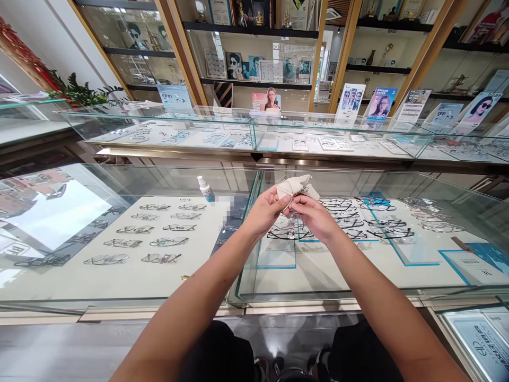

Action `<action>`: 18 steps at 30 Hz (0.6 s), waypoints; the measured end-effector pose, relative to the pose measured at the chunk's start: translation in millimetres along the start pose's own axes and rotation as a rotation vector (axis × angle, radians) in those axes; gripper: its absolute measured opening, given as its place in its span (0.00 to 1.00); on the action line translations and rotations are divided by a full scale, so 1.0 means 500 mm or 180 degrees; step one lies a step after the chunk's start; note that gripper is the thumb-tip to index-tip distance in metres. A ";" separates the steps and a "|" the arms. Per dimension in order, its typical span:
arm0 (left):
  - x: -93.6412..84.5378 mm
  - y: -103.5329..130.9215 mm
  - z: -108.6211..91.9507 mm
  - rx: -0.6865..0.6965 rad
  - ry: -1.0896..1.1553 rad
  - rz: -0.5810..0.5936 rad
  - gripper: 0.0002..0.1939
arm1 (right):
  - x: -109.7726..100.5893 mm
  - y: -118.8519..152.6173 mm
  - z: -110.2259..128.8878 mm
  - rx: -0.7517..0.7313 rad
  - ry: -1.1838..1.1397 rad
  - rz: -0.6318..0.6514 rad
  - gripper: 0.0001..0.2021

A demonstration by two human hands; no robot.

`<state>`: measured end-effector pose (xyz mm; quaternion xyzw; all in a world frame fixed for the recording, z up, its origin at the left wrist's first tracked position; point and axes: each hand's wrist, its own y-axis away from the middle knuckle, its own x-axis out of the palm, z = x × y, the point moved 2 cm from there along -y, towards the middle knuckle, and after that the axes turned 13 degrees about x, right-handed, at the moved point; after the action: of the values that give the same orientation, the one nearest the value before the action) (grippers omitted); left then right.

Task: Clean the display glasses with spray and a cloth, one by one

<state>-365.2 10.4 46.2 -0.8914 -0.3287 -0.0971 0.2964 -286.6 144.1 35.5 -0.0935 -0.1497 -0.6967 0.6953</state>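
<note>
In front of me, above the right-hand glass display case, both hands meet around a pair of thin-rimmed eyeglasses (pixel 285 183) and a cream cleaning cloth (pixel 301 183) with dark print. My left hand (pixel 265 211) is closed on the eyeglasses at their left side, its thumb pressing near the rim. My right hand (pixel 315 214) is closed too, thumb and fingers pinching the eyeglasses close to the left fingertips. The cloth lies against the lens and sticks up above the fingers. Much of the frame is hidden by the fingers and cloth.
A white spray bottle (pixel 205 189) stands on the left glass case. Rows of eyeglasses (pixel 162 227) lie inside it, and more frames (pixel 382 228) fill the right case. Farther back runs another glass counter (pixel 222 151) with upright ad cards.
</note>
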 end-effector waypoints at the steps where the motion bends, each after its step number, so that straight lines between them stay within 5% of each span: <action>1: 0.000 0.000 -0.002 0.0026 -0.0057 -0.0018 0.23 | 0.000 -0.001 -0.001 0.0004 -0.0001 0.0022 0.15; 9: -0.001 -0.001 -0.009 0.0303 -0.0471 -0.0219 0.21 | 0.006 -0.003 -0.003 -0.0021 0.0384 0.0085 0.16; 18: -0.027 -0.015 -0.035 0.0062 -0.0339 0.0164 0.23 | -0.009 0.001 0.001 0.0027 0.0284 -0.0109 0.12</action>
<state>-379.9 -2.2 58.8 -0.9006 -0.3218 -0.0386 0.2896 -285.9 148.3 34.5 -0.0568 -0.1231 -0.7114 0.6896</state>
